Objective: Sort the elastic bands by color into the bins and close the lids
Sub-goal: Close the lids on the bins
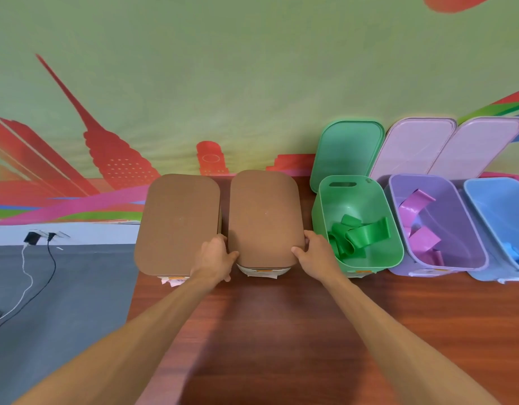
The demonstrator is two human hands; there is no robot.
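lid-closing: left hand (215, 255), right hand (316, 252) curl fingers round second brown rounded lid (264, 214) near corners; next likely green plastic lid (348, 150).

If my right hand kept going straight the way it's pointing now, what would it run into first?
The right-hand brown lid: your right hand points forward and slightly left, and its fingers grip that lid's near right corner. The green bin sits to its right, seemingly off that line.

In a row: two brown-lidded bins (177, 223) (265, 217) closed; green bin (319, 211), purple bin (462, 229), blue bin (497, 211) open, bands (354, 238) inside (lids (348, 153) propped behind).
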